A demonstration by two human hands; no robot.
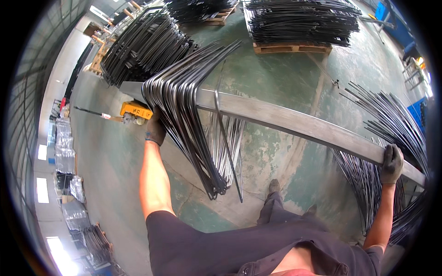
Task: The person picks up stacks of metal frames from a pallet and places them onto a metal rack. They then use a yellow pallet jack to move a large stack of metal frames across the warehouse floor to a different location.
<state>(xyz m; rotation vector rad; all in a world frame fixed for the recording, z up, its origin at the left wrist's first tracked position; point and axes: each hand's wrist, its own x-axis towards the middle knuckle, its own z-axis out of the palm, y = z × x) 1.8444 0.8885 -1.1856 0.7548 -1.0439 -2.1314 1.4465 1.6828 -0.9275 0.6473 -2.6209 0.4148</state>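
A long grey steel beam [294, 120] runs across in front of me. Over its left part hangs a bundle of dark bent metal rods [177, 96], folded over the beam with their ends hanging down. One single bent rod [222, 124] hangs apart, just right of the bundle. My left hand [156, 126], in a dark glove, lies against the outer left side of the bundle; its fingers are mostly hidden by the rods. My right hand [392, 164], gloved too, is closed around the beam near its right end, beside another group of rods [396, 124].
Stacks of black rods [301, 23] stand on wooden pallets [292, 48] at the back. A further rod stack [145, 46] is at the back left. A yellow tool or machine part [136, 110] is beyond my left hand. Wrapped bundles [64, 138] line the left wall.
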